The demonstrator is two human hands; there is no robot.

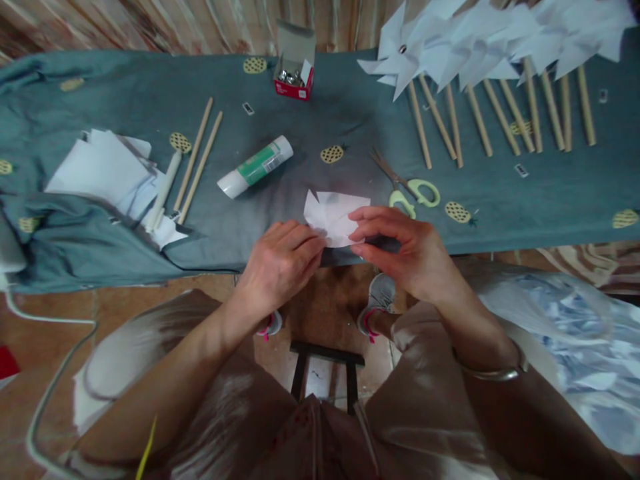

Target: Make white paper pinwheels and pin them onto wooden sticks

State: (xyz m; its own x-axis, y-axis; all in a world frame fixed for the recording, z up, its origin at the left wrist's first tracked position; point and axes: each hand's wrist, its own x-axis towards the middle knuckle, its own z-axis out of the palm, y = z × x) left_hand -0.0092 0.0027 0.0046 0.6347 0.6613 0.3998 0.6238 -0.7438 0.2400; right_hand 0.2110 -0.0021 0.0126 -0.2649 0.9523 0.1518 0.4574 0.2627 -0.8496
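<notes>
A small piece of white paper (336, 215), partly folded and with a slit at its upper left, lies at the table's front edge. My left hand (287, 257) pinches its lower left corner, fingers pressed together. On the other side, my right hand (395, 243) holds the right part of the sheet between thumb and fingers. Just beyond my right hand are scissors with pale green handles (423, 191), their blades spread a little. A glue stick with a green label (257, 167) lies to the upper left of the paper.
Several white pinwheels (465, 47) on wooden sticks lie at the back right. A red box (294, 88) of metal pieces stands at the back. Paper sheets (103, 170), a glue gun (165, 190) and two sticks (200, 167) are at left.
</notes>
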